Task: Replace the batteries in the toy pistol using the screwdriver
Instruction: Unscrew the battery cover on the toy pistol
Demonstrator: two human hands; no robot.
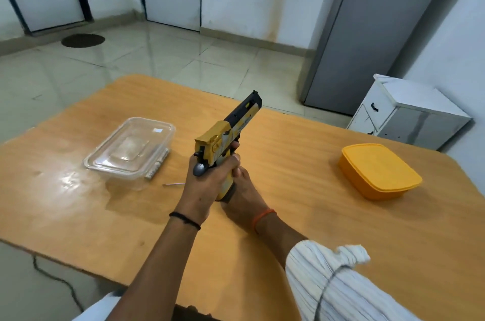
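Yellow-and-black toy pistol (pixel 227 137) sits in my left hand (pixel 207 184), fingers curled round its grip, muzzle up above the wooden table (pixel 301 163). My right hand (pixel 242 200) cups the grip's base. Left of it lie the screwdriver (pixel 173 184) and a clear container (pixel 130 147); right, a yellow box (pixel 378 171).

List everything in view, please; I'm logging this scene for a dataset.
toy pistol: one, yellow and black, held above the table, barrel pointing away
table: one, orange-brown wood
clear container: one, transparent, lidded, table's left side
screwdriver: one thin metal shaft showing, beside the clear container
yellow box: one, lidded, table's right side
cabinet: one, white, beyond the table
locker: one, grey, tall, against the wall
left hand: grips the pistol's grip
right hand: at the grip's base
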